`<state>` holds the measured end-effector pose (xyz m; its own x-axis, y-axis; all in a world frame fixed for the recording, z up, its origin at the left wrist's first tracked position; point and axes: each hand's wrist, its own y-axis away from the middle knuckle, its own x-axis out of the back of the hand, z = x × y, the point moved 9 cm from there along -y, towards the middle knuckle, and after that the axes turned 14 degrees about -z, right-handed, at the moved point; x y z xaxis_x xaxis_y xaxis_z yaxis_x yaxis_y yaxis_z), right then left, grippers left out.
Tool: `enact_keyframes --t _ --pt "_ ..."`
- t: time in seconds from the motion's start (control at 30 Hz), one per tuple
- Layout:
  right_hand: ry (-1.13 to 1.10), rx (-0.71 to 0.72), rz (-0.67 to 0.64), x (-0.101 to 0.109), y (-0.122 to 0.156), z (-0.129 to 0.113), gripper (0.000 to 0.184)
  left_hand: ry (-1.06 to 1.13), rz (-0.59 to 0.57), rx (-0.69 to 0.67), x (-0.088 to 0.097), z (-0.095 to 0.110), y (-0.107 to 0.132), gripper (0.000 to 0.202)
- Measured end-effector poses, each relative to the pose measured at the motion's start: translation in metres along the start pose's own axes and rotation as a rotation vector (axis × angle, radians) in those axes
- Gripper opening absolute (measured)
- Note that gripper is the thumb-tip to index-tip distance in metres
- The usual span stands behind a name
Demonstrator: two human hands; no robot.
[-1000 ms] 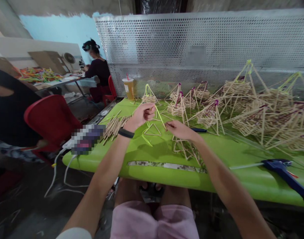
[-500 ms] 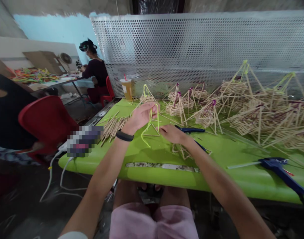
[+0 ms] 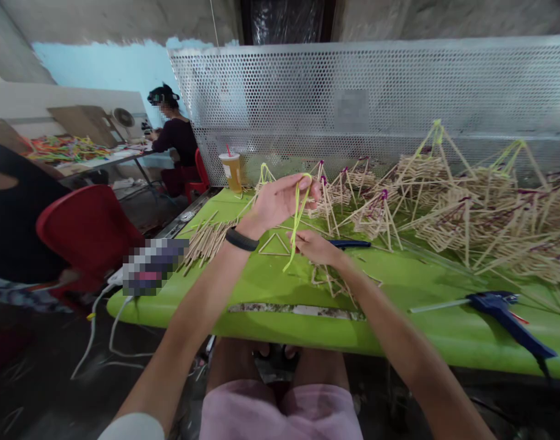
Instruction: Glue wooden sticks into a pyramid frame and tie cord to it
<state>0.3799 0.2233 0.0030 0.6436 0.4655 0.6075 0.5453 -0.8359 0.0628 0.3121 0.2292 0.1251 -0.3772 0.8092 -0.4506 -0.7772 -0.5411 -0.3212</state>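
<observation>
A neon-yellow cord (image 3: 295, 223) hangs in a loop from my left hand (image 3: 280, 201), which is raised above the table with its palm turned inward and fingers curled around the loop. Lower down, my right hand (image 3: 315, 247) pinches the cord's hanging strands, and a loose end dangles beneath. Just left of the cord, a small triangle of thin sticks (image 3: 274, 253) lies flat on the green tabletop (image 3: 179, 299). Under my right wrist is a small stick frame (image 3: 330, 282). Behind the right hand lies a blue-handled tool (image 3: 353, 244), partly hidden.
Loose sticks (image 3: 204, 244) lie at left, near a white power strip (image 3: 124, 272). Stacked stick frames (image 3: 467, 226) crowd the right side. A blue glue gun (image 3: 504, 311) rests at front right. A drink cup (image 3: 232, 173) stands by the perforated metal panel (image 3: 298, 104). One person (image 3: 176, 137) sits beyond.
My left hand has moved right and turned, bringing the cord loop over the right hand. The cord's strands now hang closer together. My right hand still pinches it in nearly the same place.
</observation>
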Motion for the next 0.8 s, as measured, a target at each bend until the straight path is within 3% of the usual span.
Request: enact_keyframes --t 0.17,0.37,0.47,0.8 --pt "-0.166 0.124 -0.001 0.01 0.001 -0.004 0.044 0.025 0.02 -0.024 0.002 0.003 -0.021 0.028" --pt "-0.444 -0.059 0.028 0.012 0.003 0.014 0.038 0.102 0.087 -0.041 0.046 -0.022 -0.02 0.032" --pt "-0.552 -0.073 0.069 0.008 0.0 0.013 0.041 0.124 0.126 -0.013 0.062 -0.032 -0.013 0.031" --pt "-0.55 0.112 0.193 0.011 -0.001 -0.009 0.044 0.153 0.123 0.002 0.058 -0.033 -0.009 0.027"
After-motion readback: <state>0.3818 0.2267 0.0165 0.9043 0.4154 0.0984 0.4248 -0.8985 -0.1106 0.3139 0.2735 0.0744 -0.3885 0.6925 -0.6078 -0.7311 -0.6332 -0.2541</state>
